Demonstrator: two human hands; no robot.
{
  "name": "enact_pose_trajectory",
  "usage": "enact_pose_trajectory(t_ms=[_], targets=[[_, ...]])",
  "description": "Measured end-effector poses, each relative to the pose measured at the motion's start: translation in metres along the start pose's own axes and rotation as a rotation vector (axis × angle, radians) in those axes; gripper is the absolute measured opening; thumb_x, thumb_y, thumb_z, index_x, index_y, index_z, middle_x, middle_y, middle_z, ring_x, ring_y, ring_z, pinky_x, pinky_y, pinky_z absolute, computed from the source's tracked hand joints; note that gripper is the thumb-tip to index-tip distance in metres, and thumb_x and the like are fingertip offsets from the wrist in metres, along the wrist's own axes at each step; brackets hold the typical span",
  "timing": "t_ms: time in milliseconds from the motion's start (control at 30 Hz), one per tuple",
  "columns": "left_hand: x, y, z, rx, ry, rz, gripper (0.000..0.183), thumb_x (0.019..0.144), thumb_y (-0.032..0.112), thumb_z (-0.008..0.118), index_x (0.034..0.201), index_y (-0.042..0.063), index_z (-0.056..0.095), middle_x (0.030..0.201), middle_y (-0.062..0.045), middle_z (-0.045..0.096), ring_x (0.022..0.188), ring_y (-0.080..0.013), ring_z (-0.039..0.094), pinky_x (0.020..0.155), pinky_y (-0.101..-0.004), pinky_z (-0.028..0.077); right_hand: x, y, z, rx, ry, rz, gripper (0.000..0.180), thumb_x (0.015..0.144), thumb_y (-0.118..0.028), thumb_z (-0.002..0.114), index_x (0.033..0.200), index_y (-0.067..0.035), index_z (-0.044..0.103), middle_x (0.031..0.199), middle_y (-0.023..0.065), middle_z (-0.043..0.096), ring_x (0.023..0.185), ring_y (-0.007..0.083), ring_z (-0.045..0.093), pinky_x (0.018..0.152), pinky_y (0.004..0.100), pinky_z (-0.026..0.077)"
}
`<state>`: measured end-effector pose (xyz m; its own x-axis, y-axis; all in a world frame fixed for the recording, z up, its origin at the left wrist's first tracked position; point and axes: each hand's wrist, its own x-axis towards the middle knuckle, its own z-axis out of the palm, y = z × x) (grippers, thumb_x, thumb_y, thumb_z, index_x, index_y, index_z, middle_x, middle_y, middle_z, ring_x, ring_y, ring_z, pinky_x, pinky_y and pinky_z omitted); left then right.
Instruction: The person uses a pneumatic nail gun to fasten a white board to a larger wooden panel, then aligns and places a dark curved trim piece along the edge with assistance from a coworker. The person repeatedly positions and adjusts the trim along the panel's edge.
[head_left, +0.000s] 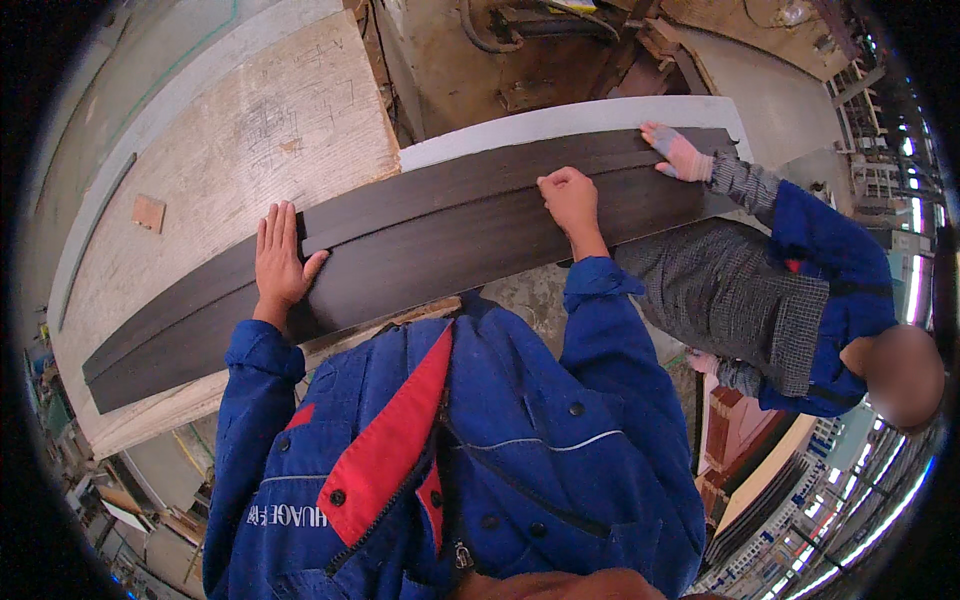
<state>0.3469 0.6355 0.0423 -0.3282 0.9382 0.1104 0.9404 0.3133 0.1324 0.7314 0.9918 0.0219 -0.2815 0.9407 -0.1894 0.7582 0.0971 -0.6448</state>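
Note:
Dark wood-grain panels with a long groove or seam lie across the work surface before me. My left hand rests flat on them, fingers together and thumb out, beside an edge where one dark piece meets another. Near the groove farther right, my right hand has its fingers curled over the panel; whether anything thin is between them cannot be made out. A co-worker's gloved hand touches the panel's right end.
A worn wooden board with pencil marks bears a small wooden block. A white board edge shows beyond the panels. The co-worker stands close at the right. Stacked panels are at the lower right, and a hose lies at the top.

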Motion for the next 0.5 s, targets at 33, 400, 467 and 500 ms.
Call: enact_pose_trajectory(t_ms=[33,400,467,500], targets=[[0.0,0.0,0.0,0.004,0.006,0.002,0.101,0.09,0.054,0.07,0.164,0.0,0.026,0.169,-0.018,0.033,0.159,-0.0357,0.023,0.13,-0.05,0.016,0.0,0.001,0.0,0.02,0.0,0.007,0.026,0.086,-0.032,0.08,0.089,-0.006,0.077,0.089,0.014,0.078,0.086,0.0337,0.075,0.082,0.043,0.059],[0.0,0.0,0.0,0.014,0.019,0.01,0.099,0.092,0.059,0.067,0.163,0.0,0.03,0.167,-0.019,0.035,0.158,-0.0358,0.026,0.13,-0.0493,0.017,-0.009,-0.005,-0.002,0.022,0.094,0.009,0.024,0.088,-0.025,0.079,0.098,-0.004,0.074,0.101,0.015,0.075,0.093,0.0329,0.072,0.085,0.0422,0.057],[0.0,-0.001,0.002,0.019,0.007,0.001,0.1,0.092,0.059,0.067,0.163,-0.001,0.03,0.167,-0.019,0.035,0.158,-0.0359,0.025,0.13,-0.0493,0.016,-0.025,-0.008,0.004,-0.001,0.233,-0.146,0.028,0.089,-0.024,0.079,0.106,-0.003,0.072,0.11,0.0155,0.073,0.101,0.0332,0.07,0.089,0.0426,0.055],[0.0,-0.001,0.003,0.016,0.01,-0.013,0.1,0.092,0.058,0.067,0.163,-0.001,0.03,0.167,-0.019,0.035,0.158,-0.0359,0.025,0.13,-0.0494,0.016,-0.033,-0.01,0.009,-0.207,0.304,-0.315,0.037,0.088,-0.023,0.08,0.118,-0.003,0.068,0.124,0.0151,0.066,0.115,0.0349,0.062,0.095,0.0474,0.051]])
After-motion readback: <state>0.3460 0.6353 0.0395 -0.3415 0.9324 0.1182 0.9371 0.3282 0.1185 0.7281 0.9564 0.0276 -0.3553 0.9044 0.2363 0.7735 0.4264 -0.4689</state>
